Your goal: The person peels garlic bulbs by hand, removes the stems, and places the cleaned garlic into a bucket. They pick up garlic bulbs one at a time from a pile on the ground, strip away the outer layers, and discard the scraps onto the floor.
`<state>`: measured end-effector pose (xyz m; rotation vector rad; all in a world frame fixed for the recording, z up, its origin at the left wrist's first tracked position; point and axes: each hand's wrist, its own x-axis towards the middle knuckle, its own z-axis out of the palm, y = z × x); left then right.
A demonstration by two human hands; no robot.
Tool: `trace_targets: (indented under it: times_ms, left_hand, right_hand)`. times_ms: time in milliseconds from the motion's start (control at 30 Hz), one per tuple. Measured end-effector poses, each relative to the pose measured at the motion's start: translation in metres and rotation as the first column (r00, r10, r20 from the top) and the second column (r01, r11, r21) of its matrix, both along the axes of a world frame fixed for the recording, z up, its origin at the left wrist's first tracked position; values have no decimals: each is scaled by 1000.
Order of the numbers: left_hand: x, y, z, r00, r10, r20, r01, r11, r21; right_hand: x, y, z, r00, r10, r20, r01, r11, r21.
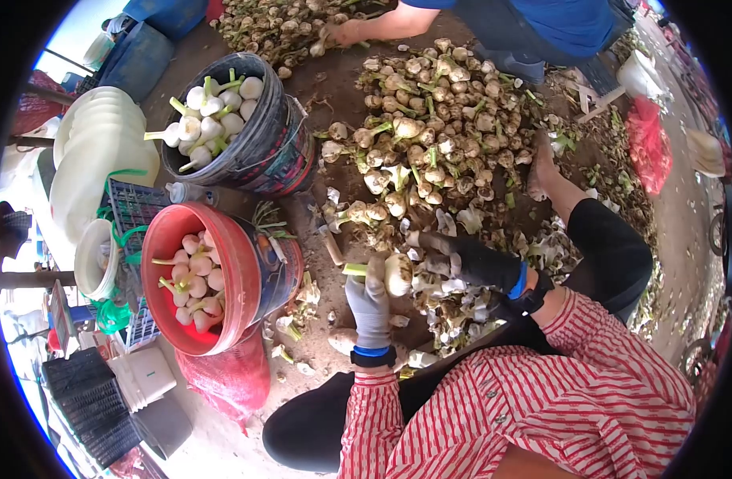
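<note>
My left hand (369,303), in a light grey glove, grips a garlic bulb (398,276) whose short green stem points left. Some brown outer skin shows on the bulb. Close on its right side is my right hand (465,259), in a dark, soiled glove with the fingers curled; what they hold, if anything, I cannot make out. Loose peelings (453,319) lie below my hands. Beyond them spreads a large heap of unpeeled garlic bulbs (438,120). To the left, a red-rimmed bucket (160,307) holds several cleaned, pale bulbs (194,279).
A dark bucket (258,172) of white bulbs stands behind the red one. A pink mesh sack (226,375) lies in front of it. Crates (90,403) and pale tubs (94,152) line the left. Across the heap, a co-worker's hand (350,32) reaches into another garlic pile.
</note>
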<state>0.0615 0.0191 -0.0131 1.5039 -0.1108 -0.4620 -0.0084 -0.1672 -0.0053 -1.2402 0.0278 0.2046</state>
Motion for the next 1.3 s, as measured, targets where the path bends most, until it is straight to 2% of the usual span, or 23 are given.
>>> trace_targets:
  times_ms: [67,167,200,267,300,400,433,533,567,633,667,733,767,800,833,900,933,1000,1033,1067,1133,1200,1300]
  left_hand:
    - [-1,-6,10,961,-74,268,29,985,169]
    - [-1,-12,8,918,-39,395,-35,983,180]
    - [0,-10,7,877,-66,476,-48,973,224]
    - [-2,-4,7,924,-43,380,-19,987,158]
    - [-2,0,1,950,-22,312,-12,994,106]
    - [-1,-1,0,965,-34,258,1,992,128]
    - [0,-3,2,958,-64,278,8,980,201]
    - [-3,-11,6,954,-48,295,-30,966,256]
    - [-3,-9,6,954,-48,297,-31,966,255]
    - [-3,-1,-2,998,-31,62,39,992,-122]
    - [-4,0,-7,998,-26,64,33,992,-119]
    - [-8,1,-27,836,-177,-519,-319,613,-723]
    - [-9,14,-68,994,-27,-110,-10,946,-325]
    - [-10,15,-63,928,3,-372,-198,852,-485]
    - [-7,16,-60,957,9,-292,-126,914,-387]
    - [-11,12,-55,997,4,83,10,985,-171]
    - [-9,10,-44,996,3,85,11,985,-173]
    - [-5,7,-28,758,-404,-512,-320,454,-832]
    - [-4,5,-34,848,-403,-345,-198,362,-911]
    - [-4,6,-42,846,-405,-345,-198,363,-911]
    - [-7,9,-54,811,-313,-494,-110,748,-654]
    - [-5,0,-14,719,-455,-525,-116,667,-736]
    - [-10,4,-19,875,-199,-442,-15,900,-435]
  right_hand:
    - [6,9,-4,989,-41,-143,65,984,169]
    - [17,12,0,990,132,49,-75,792,-605]
    - [16,13,-3,990,133,50,-76,792,-605]
    - [15,16,-5,991,90,-99,-89,996,12]
    - [10,8,-1,993,89,-75,-78,988,136]
    - [7,10,-2,969,-136,-204,181,959,218]
    - [7,10,-3,969,-139,-205,184,959,217]
    - [9,11,-4,996,10,-93,-48,907,-419]
    - [10,11,-1,996,10,-91,-47,906,-420]
    - [11,12,10,992,-25,-128,37,995,91]
    - [11,14,13,988,-30,-154,83,934,347]
    - [7,14,22,998,-31,-61,56,884,464]
    - [4,10,37,992,111,63,-127,917,379]
    - [1,6,47,950,260,171,-299,916,269]
    - [-6,8,51,935,350,50,-352,935,34]
    - [-4,5,51,902,430,32,-431,902,37]
    - [0,-1,53,892,449,-56,-451,892,-27]
    - [9,-2,29,961,272,46,-265,956,-125]
    - [13,-1,25,983,89,161,-56,979,-198]
    - [15,0,23,983,86,161,-54,979,-198]
    - [23,7,24,955,137,263,21,852,-523]
    - [23,12,19,953,208,222,-71,863,-501]
    - [17,17,34,996,59,73,-19,885,-465]
